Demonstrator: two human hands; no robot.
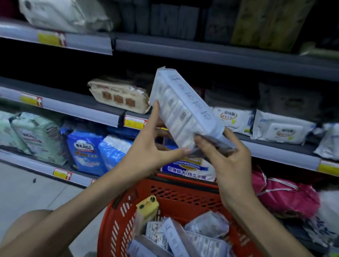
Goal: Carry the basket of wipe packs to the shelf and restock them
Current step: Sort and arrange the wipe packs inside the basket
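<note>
Holding a long pale-lilac plastic-wrapped wipe pack (185, 111) tilted at 12 o'clock, in front of the grey middle shelf (269, 149). Left-hand grip (151, 147) pinches its side at 9, and the right-hand grip (230, 164) curls round the lower end at 3. Red plastic mesh basket (176, 198) sits at 6 with more lilac packs (179, 246) inside.

Glossy plastic-wrapped wipe pack (185, 111); perforated red plastic basket (179, 196).
</note>
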